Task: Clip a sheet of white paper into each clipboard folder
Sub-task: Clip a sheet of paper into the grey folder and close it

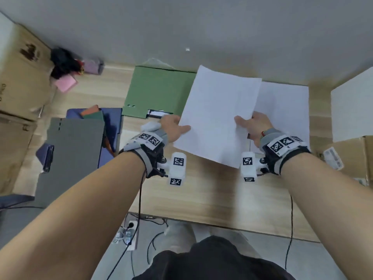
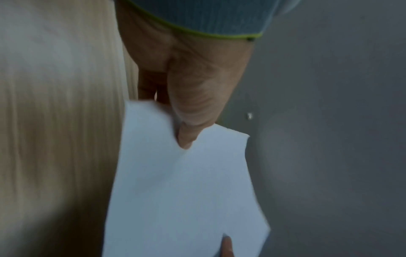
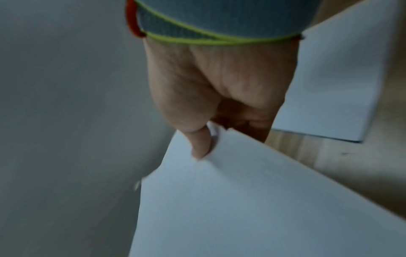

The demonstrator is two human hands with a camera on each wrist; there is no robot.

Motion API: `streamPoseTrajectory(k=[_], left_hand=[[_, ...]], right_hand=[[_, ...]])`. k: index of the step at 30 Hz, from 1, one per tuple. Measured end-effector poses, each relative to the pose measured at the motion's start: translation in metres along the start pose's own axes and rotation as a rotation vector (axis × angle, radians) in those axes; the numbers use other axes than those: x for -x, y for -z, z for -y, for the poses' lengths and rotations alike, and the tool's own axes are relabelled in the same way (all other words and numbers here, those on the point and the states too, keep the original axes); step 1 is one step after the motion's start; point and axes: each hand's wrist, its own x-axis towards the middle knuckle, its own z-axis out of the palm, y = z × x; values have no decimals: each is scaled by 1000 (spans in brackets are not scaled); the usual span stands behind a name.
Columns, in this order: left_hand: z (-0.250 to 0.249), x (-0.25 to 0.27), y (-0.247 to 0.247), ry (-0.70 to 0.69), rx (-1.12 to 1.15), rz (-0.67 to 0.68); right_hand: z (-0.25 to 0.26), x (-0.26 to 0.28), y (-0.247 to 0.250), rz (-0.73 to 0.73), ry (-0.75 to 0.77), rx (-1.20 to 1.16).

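My left hand (image 1: 173,126) and right hand (image 1: 254,122) each pinch the white paper (image 1: 218,116) above the table (image 1: 201,197); only my head camera shows the green folder (image 1: 159,91) lying beside it

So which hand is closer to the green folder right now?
Left. The left hand grips the held white sheet at its left edge, right beside the green folder and its clip end. The right hand pinches the sheet's right side, farther away.

Bare forearms, grey-black wrist straps (image 1: 150,147) with checkered marker tags, white camera blocks (image 1: 177,168), thin black cables (image 1: 139,199)
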Motion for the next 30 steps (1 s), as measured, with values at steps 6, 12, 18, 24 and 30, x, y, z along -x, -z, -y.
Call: streamPoseTrajectory(k=[6, 12, 18, 24, 30], left_hand=[[92, 8, 91, 220, 42, -176], [166, 26, 148, 472, -215, -380], [243, 36, 172, 566, -346, -220], [246, 26, 171, 564, -427, -139], [239, 21, 176, 525, -512, -141]], right_hand=[[38, 7, -91, 35, 217, 370], [57, 21, -178, 178, 289, 355], [51, 20, -249, 229, 113, 222], [36, 22, -275, 200, 49, 270], [26, 24, -280, 190, -3, 267]])
